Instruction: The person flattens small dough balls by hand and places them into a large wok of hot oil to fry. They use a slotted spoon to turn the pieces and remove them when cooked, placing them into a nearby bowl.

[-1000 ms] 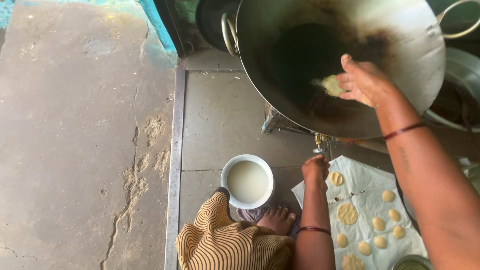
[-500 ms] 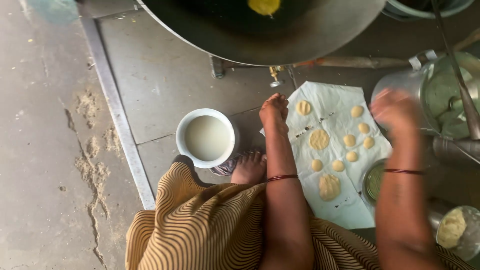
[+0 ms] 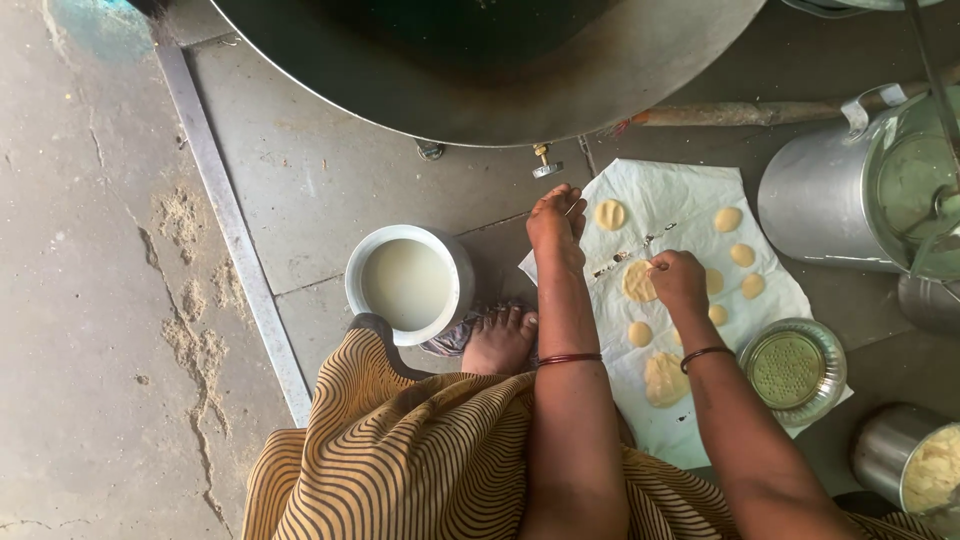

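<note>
A white sheet lies on the stone floor with several flattened pale dough discs on it. My left hand presses flat on the sheet's left edge, beside a small disc. My right hand is curled over a larger disc in the middle of the sheet, fingertips pinching at its edge. Another large disc lies nearer to me. Whether the disc is lifted off the sheet I cannot tell.
A big dark wok sits on a burner at the top. A white pot of pale liquid stands left of my bare foot. A perforated round steel lid, a metal can and a steel container of dough are right.
My right hand came down from the wok, where it dropped a disc, to the sheet and now grips a disc there. The view tilted down; the left hand stayed on the sheet.
</note>
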